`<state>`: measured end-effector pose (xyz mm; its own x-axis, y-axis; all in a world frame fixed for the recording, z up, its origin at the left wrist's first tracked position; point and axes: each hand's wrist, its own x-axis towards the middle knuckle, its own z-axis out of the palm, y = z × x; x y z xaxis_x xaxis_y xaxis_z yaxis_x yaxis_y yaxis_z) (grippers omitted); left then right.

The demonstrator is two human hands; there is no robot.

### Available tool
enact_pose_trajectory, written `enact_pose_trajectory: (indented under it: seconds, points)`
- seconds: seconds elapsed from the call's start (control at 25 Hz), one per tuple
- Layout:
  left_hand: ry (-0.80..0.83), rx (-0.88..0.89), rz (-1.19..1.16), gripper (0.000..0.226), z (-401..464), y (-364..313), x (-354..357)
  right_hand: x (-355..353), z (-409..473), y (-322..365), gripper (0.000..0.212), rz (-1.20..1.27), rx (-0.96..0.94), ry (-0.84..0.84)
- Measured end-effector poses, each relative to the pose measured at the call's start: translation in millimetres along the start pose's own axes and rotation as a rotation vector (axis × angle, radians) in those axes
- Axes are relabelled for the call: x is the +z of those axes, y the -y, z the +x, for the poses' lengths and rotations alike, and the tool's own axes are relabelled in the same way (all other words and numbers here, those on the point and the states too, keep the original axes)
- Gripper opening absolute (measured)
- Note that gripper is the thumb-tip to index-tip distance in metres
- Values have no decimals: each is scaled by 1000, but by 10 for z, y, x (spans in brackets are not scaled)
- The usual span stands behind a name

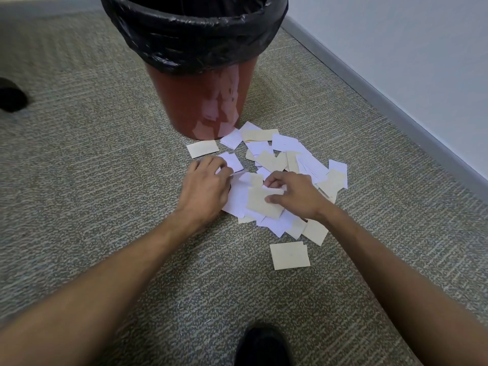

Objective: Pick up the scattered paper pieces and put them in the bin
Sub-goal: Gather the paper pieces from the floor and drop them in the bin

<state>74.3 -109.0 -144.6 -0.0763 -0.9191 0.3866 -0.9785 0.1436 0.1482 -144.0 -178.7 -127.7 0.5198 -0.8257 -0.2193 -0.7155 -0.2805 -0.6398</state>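
A dark shoe [260, 344] rests on flecked carpet [105, 180]; left hand [204, 186] and right hand [295, 194] pinch flat rectangular paper pieces [266, 202] near the glossy bin [200, 101].

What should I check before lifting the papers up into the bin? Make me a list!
1. Bin upright and close: ok.
2. Black liner open at the top: ok.
3. Right hand pinching a cream piece: ok.
4. Left hand has hold of paper: cannot tell, its fingertips are hidden.
5. All of the pile gathered: not ok, it is spread over the carpet.
6. Stray cream piece collected: not ok, it lies apart.
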Motion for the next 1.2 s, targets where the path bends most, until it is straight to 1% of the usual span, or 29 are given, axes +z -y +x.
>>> enact_pose_trajectory:
  seconds: [0.12, 0.24, 0.28, 0.36, 0.52, 0.64, 0.76, 0.8, 0.84, 0.92, 0.96, 1.0, 1.08, 1.16, 1.2]
  points:
    - [-32, -109, -167, 20, 36, 15, -201, -222, -5, 83, 18, 75, -9, -92]
    - [-100, -173, -281, 17, 133, 50, -451, -494, 5, 318, 12, 222, -78, -216]
    - [-136, -197, -306, 14, 189, 59, -548, -594, 8, 434, 14, 258, -103, -250]
    - [-228, -229, -358, 14, 352, 64, -790, -800, 27, 697, 21, 313, -160, -339]
    - [-490, -282, -539, 17, 895, 133, -1480, -1241, 180, 1320, 22, 427, -329, -598]
    - [-577, -385, -620, 23, 1379, 307, -1922, -1487, 423, 1767, 16, 468, -444, -758]
    - [-578, -478, -575, 12, 1782, 536, -2134, -1616, 727, 2093, 15, 433, -459, -807]
    - [-553, -490, -556, 8, 1870, 597, -2156, -1622, 838, 2160, 18, 421, -437, -798]
    - [-515, -504, -539, 10, 1926, 642, -2156, -1612, 928, 2206, 24, 403, -407, -777]
    - [-409, -534, -490, 31, 1937, 695, -2093, -1562, 1018, 2217, 41, 350, -342, -735]
    - [-377, -527, -449, 40, 1892, 701, -2046, -1521, 1009, 2162, 47, 307, -319, -751]
    - [-377, -494, -403, 42, 1808, 685, -1997, -1462, 954, 2072, 48, 256, -310, -794]
    - [-426, -395, -341, 37, 1562, 637, -1895, -1299, 753, 1836, 39, 202, -334, -872]
    - [-450, -290, -345, 33, 1239, 506, -1739, -1077, 521, 1545, 27, 194, -311, -842]
    - [-430, -231, -353, 30, 1061, 411, -1621, -952, 402, 1373, 22, 178, -276, -797]
